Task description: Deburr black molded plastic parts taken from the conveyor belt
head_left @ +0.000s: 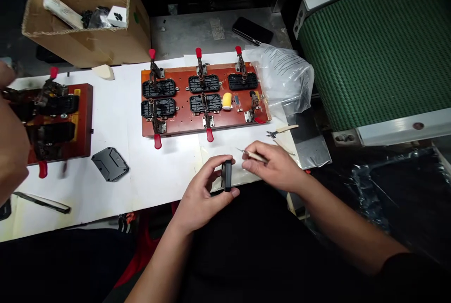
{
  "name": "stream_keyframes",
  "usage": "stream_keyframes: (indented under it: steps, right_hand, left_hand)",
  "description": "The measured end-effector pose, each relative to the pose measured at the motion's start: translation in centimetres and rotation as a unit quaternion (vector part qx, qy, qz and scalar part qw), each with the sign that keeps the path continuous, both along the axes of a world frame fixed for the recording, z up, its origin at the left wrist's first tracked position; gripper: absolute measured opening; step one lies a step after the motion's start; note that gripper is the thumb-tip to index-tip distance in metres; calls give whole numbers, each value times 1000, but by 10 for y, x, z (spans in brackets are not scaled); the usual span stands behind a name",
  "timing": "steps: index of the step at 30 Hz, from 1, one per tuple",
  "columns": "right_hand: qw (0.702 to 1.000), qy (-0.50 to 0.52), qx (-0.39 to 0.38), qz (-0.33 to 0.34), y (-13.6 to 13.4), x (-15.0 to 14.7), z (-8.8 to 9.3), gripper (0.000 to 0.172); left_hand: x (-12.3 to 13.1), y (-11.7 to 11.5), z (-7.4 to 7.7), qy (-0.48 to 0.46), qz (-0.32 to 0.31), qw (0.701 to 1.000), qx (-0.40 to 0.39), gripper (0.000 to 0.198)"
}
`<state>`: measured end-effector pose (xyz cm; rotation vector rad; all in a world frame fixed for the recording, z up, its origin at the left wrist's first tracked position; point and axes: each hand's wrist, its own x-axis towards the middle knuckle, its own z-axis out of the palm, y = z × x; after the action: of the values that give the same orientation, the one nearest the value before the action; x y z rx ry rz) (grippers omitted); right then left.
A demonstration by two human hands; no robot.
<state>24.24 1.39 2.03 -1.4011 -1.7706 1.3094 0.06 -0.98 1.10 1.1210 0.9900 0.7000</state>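
My left hand (200,197) grips a flat black plastic housing part (228,176) by its two ends, so that its narrow edge faces up. Close on its right, my right hand (280,167) is closed around a thin pointed tool (256,156) with a pale handle. The tip points left and appears apart from the part. Beyond both hands lies a red-brown fixture board (183,122), with several black plastic parts (203,83) under red-handled toggle clamps (210,135). One clamp at its right end has no black part under it.
Another person's hand (12,148) is at the left over a second fixture board (84,127). A dark cover (110,164) and a pen (42,203) lie nearby. Side cutters (282,130), a plastic bag (285,75), a phone (252,30), a cardboard box (95,47) and a green conveyor belt (373,54) surround the workspace.
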Motion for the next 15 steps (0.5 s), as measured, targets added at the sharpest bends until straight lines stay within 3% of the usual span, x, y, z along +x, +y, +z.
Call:
stream_keyframes:
  steps: [3,5,8,9,11,13,15]
  right_hand:
    - [996,67,-19,56,-18,-12,-1,30]
    - [993,80,4,82,-29,-20,-8,28]
    - [998,65,26,4,-34,-32,-27,14]
    - [998,58,10,-38,-33,-35,-33,14]
    - [992,59,-55,-97,-30,-39,-39,26]
    - [984,82,-124,-103,-28,-41,-37,35]
    - [978,114,-154,-79,-26,-40,-29,38]
  left_hand:
    - [6,-4,-2,-75,94,992,-43,82]
    - [9,-6,-5,-114,152,977,-97,81]
    - [5,-5,-12,-84,180,968,-152,76]
    - [2,-4,-12,-32,177,976,-123,78]
    - [-5,-4,-11,121,129,984,8,84]
    - [-8,-4,-7,235,36,959,156,83]
    - [-10,-4,-4,244,-30,944,220,71]
